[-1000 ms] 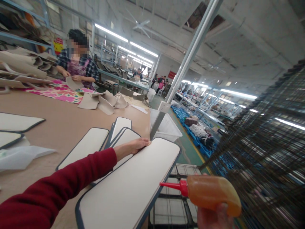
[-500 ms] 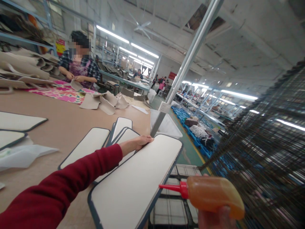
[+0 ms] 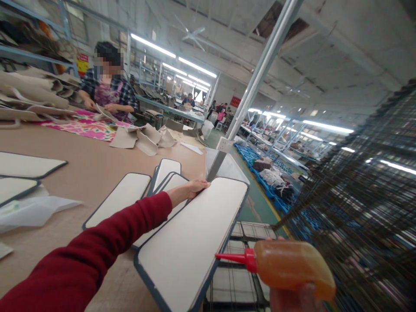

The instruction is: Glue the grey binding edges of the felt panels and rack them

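Note:
My left hand [image 3: 191,189], in a dark red sleeve, pinches the far left edge of a long white panel [image 3: 191,242] with rounded corners and a dark blue border. The panel is tilted and its right side reaches past the table edge. My right hand [image 3: 295,299] grips a squeeze bottle [image 3: 289,264] of amber liquid from below. Its red nozzle points left, with the tip at the panel's right border; whether it touches cannot be told. Under my left arm lie several similar panels [image 3: 120,199], partly hidden by the sleeve.
A brown table [image 3: 81,186] carries more bordered panels [image 3: 29,164] and a white sheet [image 3: 39,210] at left. Across it a co-worker [image 3: 107,86] handles beige pieces. A metal post [image 3: 224,151] rises at the table's far corner. Wire racking [image 3: 364,182] stands at right, over a white-panelled rack below.
The white panel's near end has shifted right and slightly up, with my left hand still on it. The bottle has barely moved. The co-worker's hands have moved apart.

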A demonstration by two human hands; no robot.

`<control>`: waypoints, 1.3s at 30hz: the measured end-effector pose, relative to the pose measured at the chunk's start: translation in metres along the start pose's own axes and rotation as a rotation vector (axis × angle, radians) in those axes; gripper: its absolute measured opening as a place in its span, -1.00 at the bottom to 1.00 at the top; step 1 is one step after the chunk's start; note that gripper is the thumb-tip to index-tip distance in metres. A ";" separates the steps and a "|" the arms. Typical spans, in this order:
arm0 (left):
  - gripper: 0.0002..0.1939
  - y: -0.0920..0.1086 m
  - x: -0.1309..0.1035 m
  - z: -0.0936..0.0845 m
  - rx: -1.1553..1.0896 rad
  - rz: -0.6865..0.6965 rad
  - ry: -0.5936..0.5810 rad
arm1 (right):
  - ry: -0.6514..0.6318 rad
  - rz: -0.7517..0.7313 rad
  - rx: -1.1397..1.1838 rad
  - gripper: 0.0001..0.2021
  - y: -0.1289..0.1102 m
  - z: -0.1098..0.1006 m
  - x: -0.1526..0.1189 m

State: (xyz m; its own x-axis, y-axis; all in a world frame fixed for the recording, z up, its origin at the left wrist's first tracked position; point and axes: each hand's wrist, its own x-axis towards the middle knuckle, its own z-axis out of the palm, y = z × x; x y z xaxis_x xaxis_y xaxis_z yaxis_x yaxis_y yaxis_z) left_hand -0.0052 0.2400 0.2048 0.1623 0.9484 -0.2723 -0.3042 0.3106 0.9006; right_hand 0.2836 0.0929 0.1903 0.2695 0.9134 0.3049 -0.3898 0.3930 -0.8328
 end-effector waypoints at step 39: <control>-0.89 0.013 0.006 -0.030 -0.113 0.028 0.200 | -0.076 0.150 0.007 -0.24 -0.001 0.013 -0.006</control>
State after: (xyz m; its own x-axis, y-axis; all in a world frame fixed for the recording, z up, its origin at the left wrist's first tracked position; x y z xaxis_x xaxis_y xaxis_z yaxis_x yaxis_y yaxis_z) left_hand -0.0367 0.2513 0.2049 -0.0340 0.9469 -0.3199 -0.4108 0.2785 0.8682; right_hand 0.2708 0.0887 0.1951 0.1402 0.9672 0.2116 -0.4271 0.2519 -0.8684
